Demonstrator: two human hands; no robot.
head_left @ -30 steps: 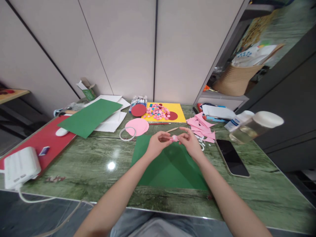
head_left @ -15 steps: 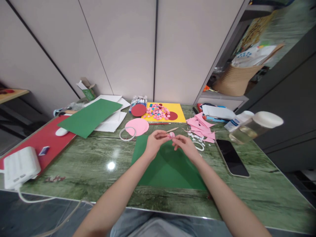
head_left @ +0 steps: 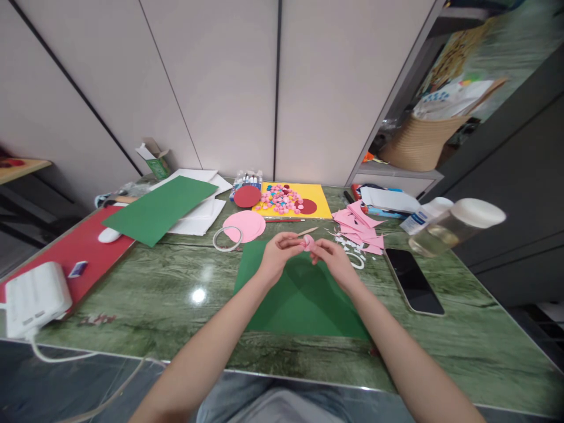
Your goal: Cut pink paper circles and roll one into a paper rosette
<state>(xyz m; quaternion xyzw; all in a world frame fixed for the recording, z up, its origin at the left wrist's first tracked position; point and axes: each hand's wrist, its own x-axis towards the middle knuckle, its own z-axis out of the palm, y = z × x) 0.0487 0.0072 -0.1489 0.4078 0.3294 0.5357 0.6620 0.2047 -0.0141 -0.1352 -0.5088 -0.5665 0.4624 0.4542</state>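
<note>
A small pink paper curl (head_left: 309,241) is held up above the green sheet (head_left: 304,299), between my two hands. My left hand (head_left: 278,254) pinches its left side with thumb and fingers. On the other side the fingertips of my right hand (head_left: 329,257) are closed at its edge. How the curl is wound is too small to make out. A wooden stick (head_left: 308,231) lies just beyond my hands. White scraps and a white ring (head_left: 356,262) rest beside my right hand.
Pink offcuts (head_left: 359,228), a phone (head_left: 414,282) and a clear bottle (head_left: 458,226) are on the right. Pink circles (head_left: 249,222) and a tape ring (head_left: 215,242) lie left of my hands. Behind is a yellow sheet (head_left: 324,200) with many small pieces. A power bank (head_left: 37,299) stands far left.
My right hand has dropped lower and its fingers have shifted around the curl, showing the stick and white scraps. The left hand keeps its pinch, almost in place.
</note>
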